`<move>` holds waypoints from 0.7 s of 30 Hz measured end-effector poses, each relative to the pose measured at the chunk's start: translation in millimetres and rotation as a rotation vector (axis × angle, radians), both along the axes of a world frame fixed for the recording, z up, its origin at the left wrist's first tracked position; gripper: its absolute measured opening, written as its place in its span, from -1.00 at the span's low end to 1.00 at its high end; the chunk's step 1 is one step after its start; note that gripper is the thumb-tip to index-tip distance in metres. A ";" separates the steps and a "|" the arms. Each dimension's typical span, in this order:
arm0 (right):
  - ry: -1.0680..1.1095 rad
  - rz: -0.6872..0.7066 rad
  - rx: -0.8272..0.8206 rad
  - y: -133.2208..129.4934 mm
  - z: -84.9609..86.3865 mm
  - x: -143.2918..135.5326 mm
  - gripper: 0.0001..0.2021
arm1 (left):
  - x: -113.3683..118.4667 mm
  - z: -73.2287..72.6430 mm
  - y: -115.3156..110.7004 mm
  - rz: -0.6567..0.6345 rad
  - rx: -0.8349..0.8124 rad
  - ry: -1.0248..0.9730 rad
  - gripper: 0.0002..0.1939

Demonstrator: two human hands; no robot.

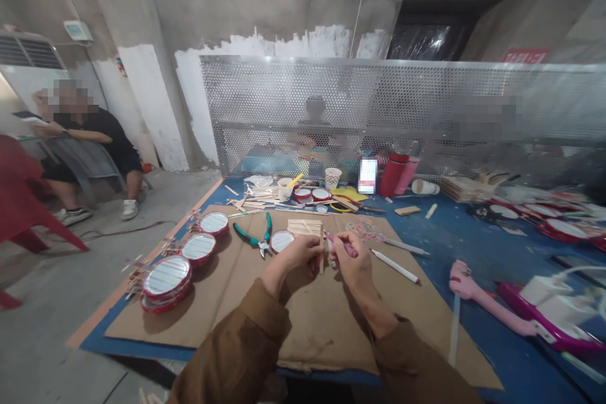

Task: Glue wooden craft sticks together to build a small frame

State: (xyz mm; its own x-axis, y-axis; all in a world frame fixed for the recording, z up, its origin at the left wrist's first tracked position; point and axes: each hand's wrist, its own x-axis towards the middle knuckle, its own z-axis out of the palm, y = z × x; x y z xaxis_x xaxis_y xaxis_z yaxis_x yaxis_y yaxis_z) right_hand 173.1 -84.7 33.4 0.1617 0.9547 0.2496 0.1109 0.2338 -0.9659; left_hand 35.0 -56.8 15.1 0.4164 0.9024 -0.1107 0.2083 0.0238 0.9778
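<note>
My left hand pinches a thin flat wooden craft stick, which points up and down over the cardboard sheet. Close on its right, my right hand is closed around a small pink tool; my fingers hide most of it, so its kind is unclear. Beyond my hands lies a row of wooden sticks. A round red-rimmed piece with a pale face sits beside my left hand, and green-handled cutting pliers lie spread beside it.
Red-rimmed round pieces with sticks line the cardboard's left side. A white marker lies on the right, near a pink glue gun and a purple power strip. Cups, a phone and a red bottle stand before a perforated metal screen.
</note>
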 end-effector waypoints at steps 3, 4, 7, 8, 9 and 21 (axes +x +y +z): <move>0.046 -0.001 0.017 0.1 0.6 0.2 -0.72 | -0.2 -0.4 0.0 -0.007 0.001 -0.006 -0.74; 0.054 0.009 0.020 0.2 0.7 0.0 -0.73 | -0.1 -0.9 0.1 -0.015 0.003 -0.013 -0.74; 0.037 0.040 0.010 1.0 -0.1 -0.4 -0.71 | 0.2 -2.7 1.0 -0.033 0.013 -0.026 -0.71; 0.026 0.038 0.005 1.4 -0.6 -0.4 -0.71 | 0.4 -3.1 1.3 -0.035 0.012 -0.025 -0.71; 0.019 0.029 0.004 1.8 -1.3 -0.3 -0.71 | 0.5 -3.3 1.5 -0.035 0.010 -0.021 -0.71; -0.005 0.059 0.035 -0.2 1.0 -0.4 -0.69 | -0.1 -2.0 0.7 -0.033 0.018 -0.026 -0.73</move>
State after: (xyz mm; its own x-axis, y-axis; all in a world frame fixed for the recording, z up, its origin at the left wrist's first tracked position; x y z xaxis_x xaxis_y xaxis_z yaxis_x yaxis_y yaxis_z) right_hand 172.7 -84.9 34.5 0.1046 0.9533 0.2833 0.1005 0.2732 -0.9567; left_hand 35.0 -56.1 13.1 0.4484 0.8899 -0.0837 0.1835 0.0000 0.9830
